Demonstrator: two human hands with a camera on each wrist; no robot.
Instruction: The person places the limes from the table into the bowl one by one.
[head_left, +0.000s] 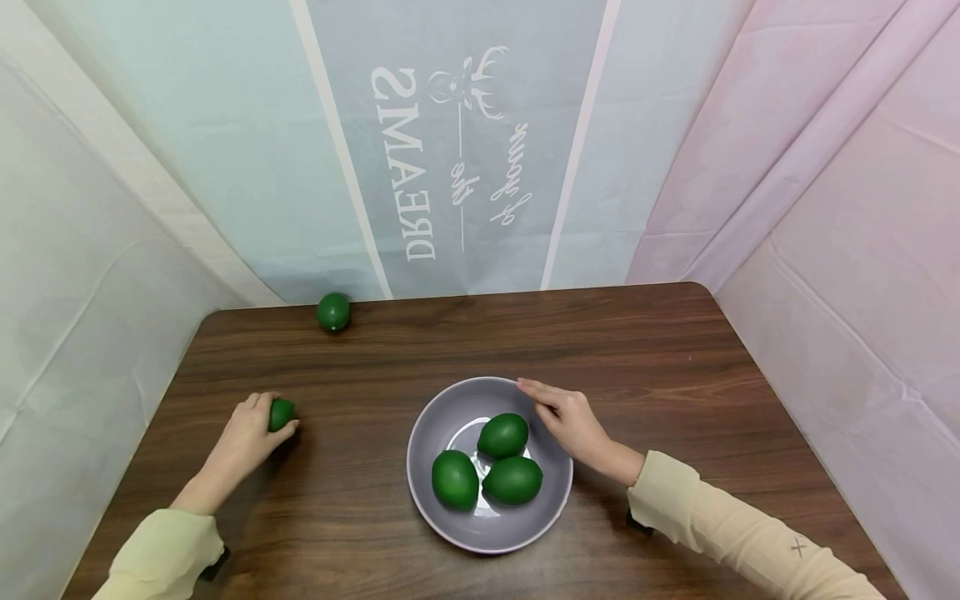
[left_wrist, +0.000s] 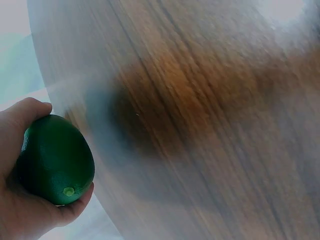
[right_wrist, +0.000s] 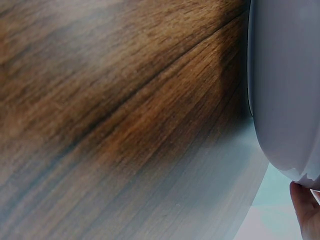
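Note:
In the head view my left hand [head_left: 251, 437] grips a green lime [head_left: 281, 414] over the left side of the table. The left wrist view shows thumb and fingers curled round this lime [left_wrist: 57, 162], its pale stem end exposed. My right hand [head_left: 577, 425] rests on the right rim of a grey bowl [head_left: 429, 521], its fingers fairly straight along the edge. Fingertips [right_wrist: 302, 200] touch the bowl's rim [right_wrist: 287, 100] in the right wrist view. Inside the bowl lie three green limes: one at left [head_left: 454, 480], one at right [head_left: 513, 481] and one behind [head_left: 503, 436].
Another green lime [head_left: 333, 312] sits at the back left edge of the dark wooden table [head_left: 637, 350]. Behind the table hangs a printed cloth [head_left: 465, 167], and pale cloth walls [head_left: 862, 250] flank both sides.

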